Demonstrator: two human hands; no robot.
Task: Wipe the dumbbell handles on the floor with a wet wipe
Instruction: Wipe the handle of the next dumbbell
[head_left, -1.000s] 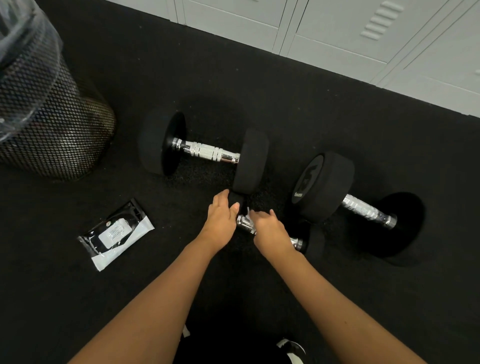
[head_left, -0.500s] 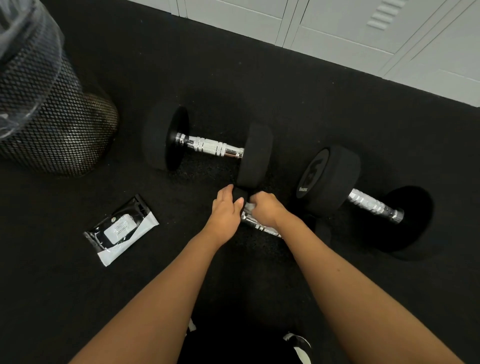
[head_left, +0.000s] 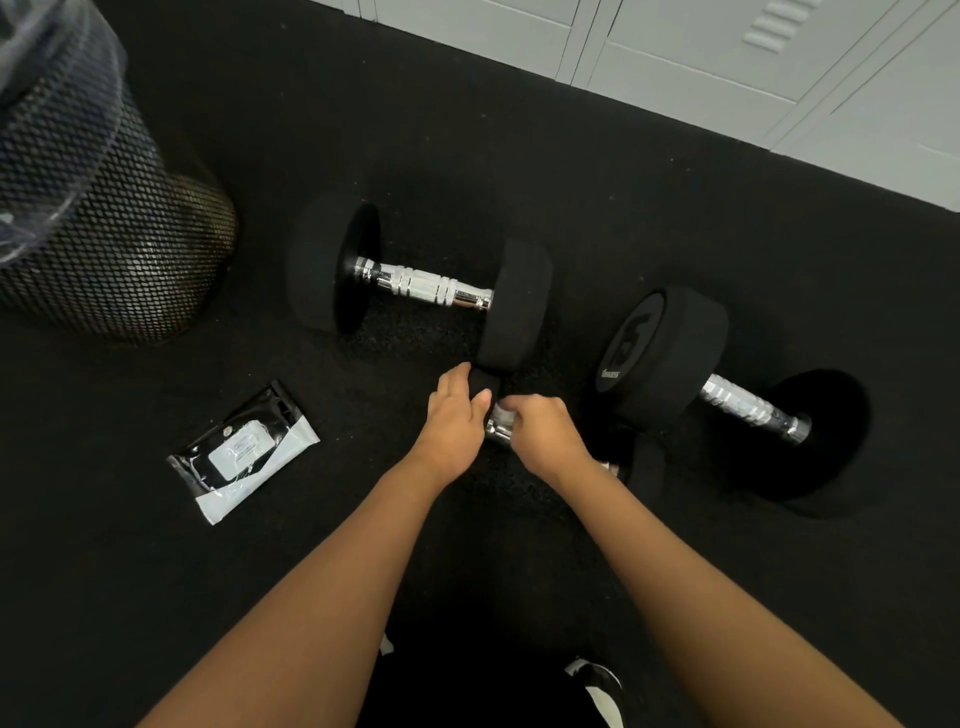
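Three black dumbbells with chrome handles lie on the dark floor. The small dumbbell (head_left: 645, 467) is under my hands. My left hand (head_left: 451, 422) grips its left head. My right hand (head_left: 540, 434) is closed round its handle (head_left: 497, 427) close to the left hand, and the wet wipe inside that fist is almost wholly hidden. A large dumbbell (head_left: 431, 286) lies just beyond my hands. Another large dumbbell (head_left: 748, 410) lies to the right.
A black and white wet wipe pack (head_left: 244, 452) lies on the floor to the left. A mesh bin (head_left: 109, 223) with a plastic liner stands at the far left. Grey lockers (head_left: 701, 67) line the back. My shoe (head_left: 597, 680) shows at the bottom.
My right hand has slid left along the small dumbbell's handle until it is next to my left hand. The left hand has kept its grip on the head.
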